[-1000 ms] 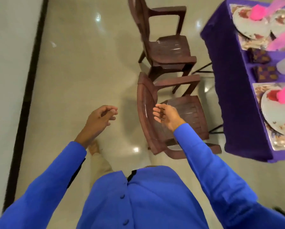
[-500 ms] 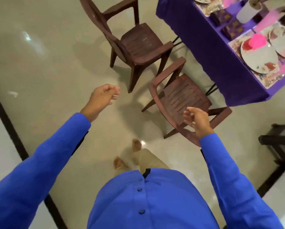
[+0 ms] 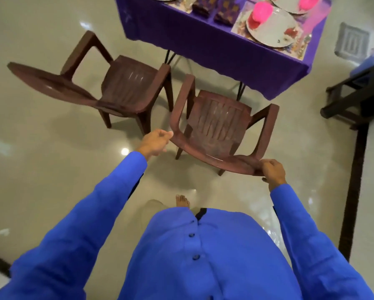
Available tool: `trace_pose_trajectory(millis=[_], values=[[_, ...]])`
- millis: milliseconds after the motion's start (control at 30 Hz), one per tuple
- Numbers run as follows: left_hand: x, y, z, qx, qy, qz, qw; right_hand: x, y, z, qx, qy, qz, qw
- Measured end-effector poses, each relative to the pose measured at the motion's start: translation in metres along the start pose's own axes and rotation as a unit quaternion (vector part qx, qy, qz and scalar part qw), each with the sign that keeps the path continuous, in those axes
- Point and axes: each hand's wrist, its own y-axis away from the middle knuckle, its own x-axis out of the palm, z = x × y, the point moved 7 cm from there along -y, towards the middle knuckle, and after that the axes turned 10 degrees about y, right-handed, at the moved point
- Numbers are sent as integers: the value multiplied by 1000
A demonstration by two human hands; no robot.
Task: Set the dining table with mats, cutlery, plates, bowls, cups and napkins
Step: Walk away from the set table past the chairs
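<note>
The table under a purple cloth [image 3: 203, 40] stands at the top of the view. On it lie a flowered plate [image 3: 274, 31] on a patterned mat [image 3: 239, 26], a pink cup [image 3: 260, 10] on the plate, and folded patterned napkins [image 3: 225, 15]. Directly in front of me is a brown plastic armchair [image 3: 214, 126], facing the table. My right hand [image 3: 272, 172] grips the right end of its backrest. My left hand [image 3: 156, 144] is loosely curled at the left end of the backrest, fingertips at its edge, holding nothing.
A second brown armchair [image 3: 125, 83] stands to the left, turned at an angle to the table. A dark wooden bench [image 3: 354, 94] is at the right. A dark strip [image 3: 354, 169] runs along the glossy floor. My bare foot [image 3: 181, 200] shows below.
I have turned to face the table and stepped up behind the near chair. My right hand has taken hold of its backrest; my left hand has reached the other end.
</note>
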Motion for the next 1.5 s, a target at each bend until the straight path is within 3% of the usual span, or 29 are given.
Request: trace_pose_trajectory(millis=[100, 233, 400, 567, 700, 1100, 1267, 1400, 1500], values=[[-3, -25, -3, 4, 0, 17, 1000, -2, 7, -13, 29, -117, -9, 993], [-12, -57, 9, -52, 47, 69, 995, 3, 24, -18, 56, -220, -45, 973], [-19, -70, 22, -122, 156, 126, 972, 12, 43, -21, 82, -213, -144, 963], [-12, -72, 14, -120, 157, 166, 966, 19, 40, -26, 109, -253, -133, 952], [-10, -70, 19, -72, 175, 152, 970, 20, 41, -29, 85, -242, -128, 958], [-8, -61, 32, -41, 229, 89, 969, 13, 47, -25, 59, -246, -84, 964], [-9, -62, 36, -10, 177, 77, 981, 6, 45, -24, 44, -164, -86, 982], [-32, -61, 44, 3, 132, 46, 990, 3, 37, -8, 5, 48, -112, 993], [-65, -57, 50, 2, 154, 5, 988, 14, 39, 22, -33, 190, -130, 973]])
